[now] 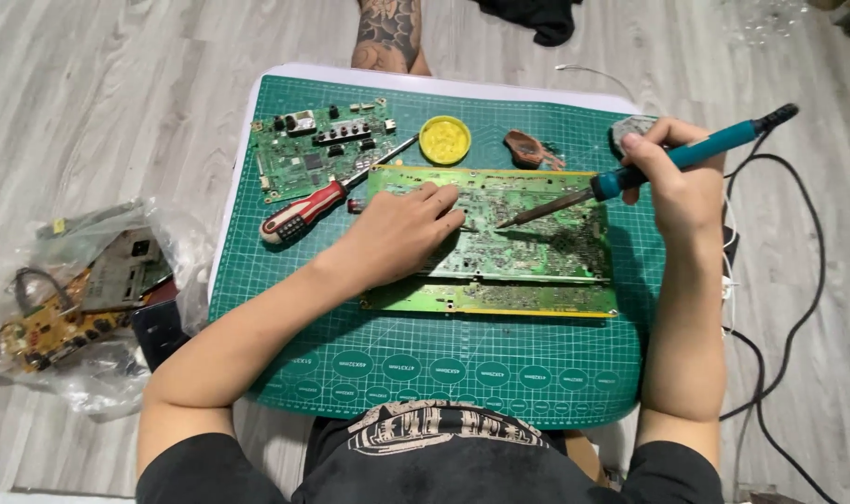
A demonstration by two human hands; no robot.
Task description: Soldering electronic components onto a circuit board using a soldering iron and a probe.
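Note:
A large green circuit board lies solder side up on the green cutting mat, stacked on a second board beneath it. My left hand rests on the board's left part, fingertips pinching what looks like a thin solder wire near the iron's tip. My right hand grips a teal-handled soldering iron, whose tip touches the board near its middle.
A smaller green circuit board and a red-handled screwdriver lie at the mat's upper left. A yellow round tin and a brown holder sit at the back. A plastic bag of boards lies left. Black cables run at right.

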